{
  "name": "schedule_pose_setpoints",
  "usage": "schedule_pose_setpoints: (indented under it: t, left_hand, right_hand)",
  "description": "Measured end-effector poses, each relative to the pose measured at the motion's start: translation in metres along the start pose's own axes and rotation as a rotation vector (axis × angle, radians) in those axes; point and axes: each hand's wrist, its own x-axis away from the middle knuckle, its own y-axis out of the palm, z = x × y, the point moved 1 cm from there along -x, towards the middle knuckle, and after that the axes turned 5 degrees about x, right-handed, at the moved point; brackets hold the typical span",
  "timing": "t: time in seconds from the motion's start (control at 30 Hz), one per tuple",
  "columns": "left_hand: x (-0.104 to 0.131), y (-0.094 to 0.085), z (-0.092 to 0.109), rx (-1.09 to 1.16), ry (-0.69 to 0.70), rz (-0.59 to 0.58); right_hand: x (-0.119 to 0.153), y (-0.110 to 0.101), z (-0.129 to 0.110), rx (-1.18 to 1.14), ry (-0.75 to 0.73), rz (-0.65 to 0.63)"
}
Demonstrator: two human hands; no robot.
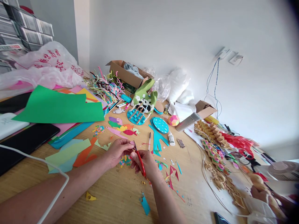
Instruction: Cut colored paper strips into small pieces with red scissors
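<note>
My right hand [145, 162] is wrapped round the handles of red-handled scissors [141, 161], blades pointing up and away from me. Close by, my left hand [119, 151] pinches a small pink paper piece [132, 143] beside the blade tips; whether the blades touch it I cannot tell. Below the fingers lies a pile of small coloured paper bits [125, 160]. Just beyond the hands are several cut paper fish, among them a red fish [130, 132], and a pink paper strip [116, 132]. A pen [149, 140] lies to the right of them.
Coloured paper sheets, a green one [60, 105] on top, cover the left side. At the back stand a cardboard box [116, 67] and a green panda bag [143, 96]. A blue oval [160, 125], glue bottle [171, 138] and grey cylinder [188, 122] sit right. A white cable [66, 176] crosses my left forearm.
</note>
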Motion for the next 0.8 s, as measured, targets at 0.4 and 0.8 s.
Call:
schedule_pose_setpoints:
  t: [0.4,0.8]
  left_hand:
    - [0.0015,0.0020,0.0024,0.003,-0.010,-0.021]
    - [-0.0007,-0.0006,0.0013,-0.024,0.003,-0.012]
  right_hand:
    - [-0.0005,0.0008,-0.0003,-0.028,-0.010,0.006]
    - [-0.0013,0.0010,0.0006,-0.049,0.007,0.004]
